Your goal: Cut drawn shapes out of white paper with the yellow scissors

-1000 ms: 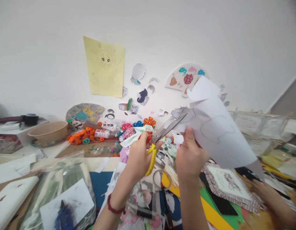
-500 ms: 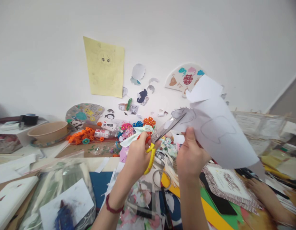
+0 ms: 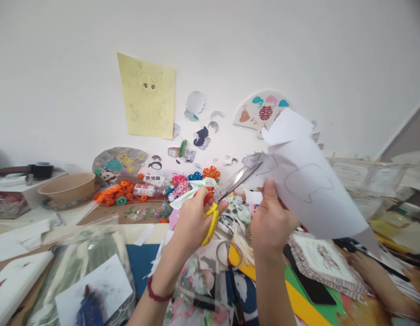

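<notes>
My left hand [image 3: 194,217], with a dark red band at the wrist, is wrapped round the yellow and red handles of a pair of scissors [image 3: 238,181]. Their metal blades point up and to the right, at a pencil-drawn shape on a white sheet of paper [image 3: 318,199]. My right hand [image 3: 272,222] grips that sheet at its lower left edge, thumb in front and fingers mostly hidden behind. The paper curls to the right and bears another pencil outline. Its upper part has a cut flap sticking up.
A roll of clear tape [image 3: 229,254], a yellow strip [image 3: 298,301] and a black phone-like slab [image 3: 318,290] lie below my hands. Another person's arm [image 3: 379,278] rests at the right. Orange flowers [image 3: 116,194] and a tan bowl [image 3: 69,190] stand left, by the wall.
The scissors have shifted slightly against the paper, their tips a little lower. The sheet and my right hand stay nearly still; the whole view has moved very little.
</notes>
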`<state>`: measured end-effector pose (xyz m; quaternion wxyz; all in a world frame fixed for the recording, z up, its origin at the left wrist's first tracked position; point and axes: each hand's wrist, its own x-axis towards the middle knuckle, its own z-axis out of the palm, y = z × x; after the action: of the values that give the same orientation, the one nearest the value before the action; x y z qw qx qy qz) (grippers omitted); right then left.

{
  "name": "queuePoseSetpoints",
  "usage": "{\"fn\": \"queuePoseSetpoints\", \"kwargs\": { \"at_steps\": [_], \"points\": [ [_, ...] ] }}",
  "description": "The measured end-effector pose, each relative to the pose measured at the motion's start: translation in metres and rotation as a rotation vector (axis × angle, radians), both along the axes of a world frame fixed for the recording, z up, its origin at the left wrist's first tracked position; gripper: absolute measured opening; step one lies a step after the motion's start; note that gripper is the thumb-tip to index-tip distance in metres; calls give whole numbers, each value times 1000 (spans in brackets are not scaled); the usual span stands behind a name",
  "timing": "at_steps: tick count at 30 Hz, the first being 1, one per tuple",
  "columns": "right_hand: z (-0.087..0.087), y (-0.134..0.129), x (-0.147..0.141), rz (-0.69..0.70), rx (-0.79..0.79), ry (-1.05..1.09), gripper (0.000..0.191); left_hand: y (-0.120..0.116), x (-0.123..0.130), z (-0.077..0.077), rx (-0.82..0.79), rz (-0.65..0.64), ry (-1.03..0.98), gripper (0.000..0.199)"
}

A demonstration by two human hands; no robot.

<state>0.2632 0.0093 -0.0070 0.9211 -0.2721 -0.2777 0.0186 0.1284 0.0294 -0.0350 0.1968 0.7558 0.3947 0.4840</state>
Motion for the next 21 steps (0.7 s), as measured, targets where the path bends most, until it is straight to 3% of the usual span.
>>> {"fn": "queuePoseSetpoints", "kwargs": {
  "at_steps": [7, 12, 17, 21],
  "points": [
    [4, 1, 7, 24, 117, -59, 70, 16, -23, 2, -33, 4, 140, 26],
    [6, 0, 10, 37, 89, -90, 56, 25, -41, 1, 18, -86, 228, 35],
    [7, -5, 7, -24, 62, -120, 56, 20, -37, 2, -26, -101, 177, 43],
    [7, -6, 5, -57, 67, -154, 57, 12, -35, 7, -62, -110, 161, 37]
  ]
}}
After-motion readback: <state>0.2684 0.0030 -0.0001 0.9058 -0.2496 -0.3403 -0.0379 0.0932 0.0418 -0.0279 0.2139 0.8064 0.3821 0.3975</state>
